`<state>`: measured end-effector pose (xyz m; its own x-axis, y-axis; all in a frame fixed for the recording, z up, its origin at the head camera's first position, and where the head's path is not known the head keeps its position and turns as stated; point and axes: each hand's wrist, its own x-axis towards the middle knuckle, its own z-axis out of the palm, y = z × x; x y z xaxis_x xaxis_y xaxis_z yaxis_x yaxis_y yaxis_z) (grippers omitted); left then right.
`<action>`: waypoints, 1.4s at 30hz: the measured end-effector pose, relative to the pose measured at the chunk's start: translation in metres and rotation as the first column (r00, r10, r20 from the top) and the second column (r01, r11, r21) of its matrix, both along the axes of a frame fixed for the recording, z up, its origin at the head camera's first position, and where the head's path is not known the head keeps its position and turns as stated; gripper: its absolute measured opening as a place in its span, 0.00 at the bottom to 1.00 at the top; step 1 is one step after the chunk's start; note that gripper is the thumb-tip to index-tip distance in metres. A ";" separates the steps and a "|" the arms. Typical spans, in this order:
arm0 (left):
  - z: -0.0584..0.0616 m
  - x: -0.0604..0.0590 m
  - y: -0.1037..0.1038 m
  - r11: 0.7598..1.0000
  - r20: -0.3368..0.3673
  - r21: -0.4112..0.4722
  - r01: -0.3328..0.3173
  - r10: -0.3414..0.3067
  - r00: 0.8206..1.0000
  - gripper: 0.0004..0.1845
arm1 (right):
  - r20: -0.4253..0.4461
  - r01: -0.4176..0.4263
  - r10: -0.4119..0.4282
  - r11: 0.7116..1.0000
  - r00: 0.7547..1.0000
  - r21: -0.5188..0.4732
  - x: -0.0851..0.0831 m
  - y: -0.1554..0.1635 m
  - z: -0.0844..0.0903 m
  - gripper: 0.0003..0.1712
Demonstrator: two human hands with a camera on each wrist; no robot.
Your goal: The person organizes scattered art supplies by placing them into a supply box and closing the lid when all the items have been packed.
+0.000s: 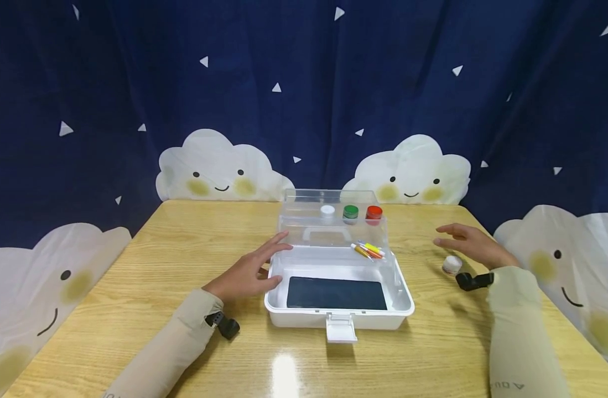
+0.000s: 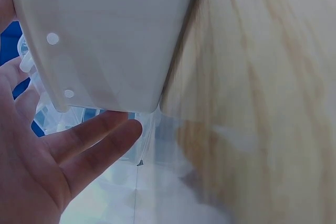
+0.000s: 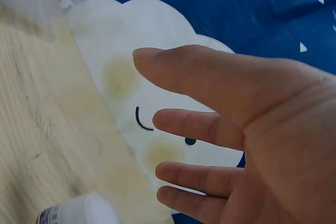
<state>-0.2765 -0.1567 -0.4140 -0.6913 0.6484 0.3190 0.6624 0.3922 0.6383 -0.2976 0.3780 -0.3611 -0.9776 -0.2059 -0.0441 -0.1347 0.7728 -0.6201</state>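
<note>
A white plastic box stands on the table with its clear lid swung back and its white front latch hanging down. Inside lies a flat black rectangular piece. My left hand is at the box's left side, thumb at the rim and the other fingers fairly straight by the rear corner. On the right, my right hand hovers with fingers spread and holds nothing. Just below it, a small white-lidded jar is on the table; the right wrist view shows part of this jar.
Several small colored tubes or pens show at the lid. Behind the clear plastic are a white-lidded jar, a green-lidded jar and a red-lidded jar. A dark blue curtain with clouds borders the wooden table.
</note>
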 end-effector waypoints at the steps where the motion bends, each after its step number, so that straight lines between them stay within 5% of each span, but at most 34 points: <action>1: 0.000 0.000 0.000 1.000 0.000 0.001 0.003 -0.003 1.000 0.34 | 0.004 0.001 -0.001 1.000 1.000 -0.005 0.000 0.003 -0.003 0.40; 22: -0.003 -0.001 -0.001 1.000 -0.012 -0.012 -0.007 0.007 1.000 0.35 | 0.095 -0.009 0.012 1.000 0.995 -0.029 0.002 0.027 -0.027 0.41; 32: -0.003 -0.002 -0.001 1.000 -0.007 -0.020 -0.008 0.008 1.000 0.35 | 0.190 -0.101 0.095 0.995 0.977 0.022 0.001 0.031 -0.034 0.42; 42: -0.002 -0.002 -0.001 1.000 0.007 -0.018 -0.006 0.006 1.000 0.34 | 0.179 -0.146 0.137 0.989 0.974 0.036 -0.002 0.035 -0.038 0.36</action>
